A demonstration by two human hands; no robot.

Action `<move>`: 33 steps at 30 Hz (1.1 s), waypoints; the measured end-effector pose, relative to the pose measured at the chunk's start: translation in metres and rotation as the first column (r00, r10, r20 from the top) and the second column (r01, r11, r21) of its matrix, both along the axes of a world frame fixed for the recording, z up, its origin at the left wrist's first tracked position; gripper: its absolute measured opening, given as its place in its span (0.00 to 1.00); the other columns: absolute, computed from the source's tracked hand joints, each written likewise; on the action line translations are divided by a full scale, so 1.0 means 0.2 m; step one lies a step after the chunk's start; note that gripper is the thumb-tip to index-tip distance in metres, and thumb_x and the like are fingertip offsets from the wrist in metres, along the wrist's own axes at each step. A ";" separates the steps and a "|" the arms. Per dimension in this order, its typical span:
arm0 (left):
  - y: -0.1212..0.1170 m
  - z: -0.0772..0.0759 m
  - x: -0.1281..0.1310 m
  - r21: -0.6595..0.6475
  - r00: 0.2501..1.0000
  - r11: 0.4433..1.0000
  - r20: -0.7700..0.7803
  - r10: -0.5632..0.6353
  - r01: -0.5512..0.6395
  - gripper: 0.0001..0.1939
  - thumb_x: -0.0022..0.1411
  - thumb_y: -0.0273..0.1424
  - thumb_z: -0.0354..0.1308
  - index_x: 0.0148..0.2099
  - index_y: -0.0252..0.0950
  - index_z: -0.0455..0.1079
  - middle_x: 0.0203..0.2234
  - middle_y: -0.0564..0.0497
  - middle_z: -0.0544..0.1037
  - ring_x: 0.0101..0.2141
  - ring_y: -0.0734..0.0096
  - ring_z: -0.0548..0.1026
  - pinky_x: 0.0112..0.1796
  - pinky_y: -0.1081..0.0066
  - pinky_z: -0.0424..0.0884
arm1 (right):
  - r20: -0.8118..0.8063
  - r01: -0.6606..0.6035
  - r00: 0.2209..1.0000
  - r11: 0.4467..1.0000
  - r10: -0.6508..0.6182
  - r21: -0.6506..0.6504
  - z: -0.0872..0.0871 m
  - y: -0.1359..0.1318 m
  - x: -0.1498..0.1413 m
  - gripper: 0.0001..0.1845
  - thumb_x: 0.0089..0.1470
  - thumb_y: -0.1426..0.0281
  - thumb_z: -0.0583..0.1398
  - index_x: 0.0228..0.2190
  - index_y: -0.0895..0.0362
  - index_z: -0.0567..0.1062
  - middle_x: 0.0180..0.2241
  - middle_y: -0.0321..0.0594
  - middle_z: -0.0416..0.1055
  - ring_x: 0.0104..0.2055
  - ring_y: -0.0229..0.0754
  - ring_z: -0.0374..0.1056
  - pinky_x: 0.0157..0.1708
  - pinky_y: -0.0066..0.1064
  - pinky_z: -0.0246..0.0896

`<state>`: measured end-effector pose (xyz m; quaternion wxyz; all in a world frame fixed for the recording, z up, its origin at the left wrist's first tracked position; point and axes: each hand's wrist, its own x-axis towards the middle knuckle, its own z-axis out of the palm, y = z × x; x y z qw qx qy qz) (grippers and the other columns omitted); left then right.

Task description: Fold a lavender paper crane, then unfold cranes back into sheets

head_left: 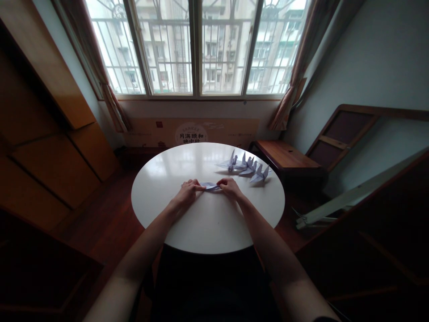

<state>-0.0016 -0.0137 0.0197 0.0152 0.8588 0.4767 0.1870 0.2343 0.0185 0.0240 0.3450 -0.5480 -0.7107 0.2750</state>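
A small piece of folded pale-blue paper [211, 186] lies low over the middle of the round white table, stretched between my two hands. My left hand [190, 191] pinches its left end, the index finger reaching along the paper. At the right end, my right hand [229, 187] grips the paper between thumb and fingers. Several finished paper cranes [248, 166] of the same pale colour stand grouped beyond my right hand, wings and necks raised. The exact folds in the held paper are too small to make out.
The white table [208, 232] has a rounded edge close to my lap. Behind it, a printed cardboard panel [221, 129] leans under the barred window [174, 53]. A low wooden bench [284, 155] stands at the right, and wooden cabinets [43, 170] line the left.
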 end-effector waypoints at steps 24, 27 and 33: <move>-0.01 -0.01 0.00 0.016 0.999 1.000 0.041 -0.010 0.010 0.23 0.62 0.20 0.51 0.50 0.51 0.75 0.39 0.48 0.75 0.39 0.66 0.70 0.41 0.67 0.65 | 0.044 0.059 0.998 0.991 -0.054 -0.121 -0.01 -0.03 -0.01 0.09 0.47 0.73 0.63 0.34 0.59 0.76 0.26 0.37 0.74 0.27 0.35 0.68 0.26 0.22 0.59; 0.00 -0.02 0.01 0.009 0.999 1.000 0.050 -0.011 0.010 0.22 0.62 0.20 0.51 0.49 0.50 0.76 0.38 0.48 0.75 0.38 0.66 0.70 0.41 0.67 0.65 | -0.021 0.026 0.999 0.989 -0.029 -0.143 -0.01 -0.03 0.01 0.12 0.45 0.71 0.64 0.36 0.61 0.76 0.22 0.36 0.71 0.23 0.35 0.66 0.23 0.22 0.58; -0.02 0.01 0.02 0.003 0.998 1.000 0.056 -0.023 0.023 0.17 0.62 0.26 0.55 0.49 0.49 0.76 0.38 0.48 0.75 0.38 0.66 0.70 0.41 0.67 0.65 | -0.111 -0.034 0.994 0.991 0.019 -0.132 0.00 -0.04 0.01 0.12 0.46 0.71 0.62 0.34 0.63 0.77 0.18 0.34 0.69 0.20 0.34 0.62 0.21 0.23 0.55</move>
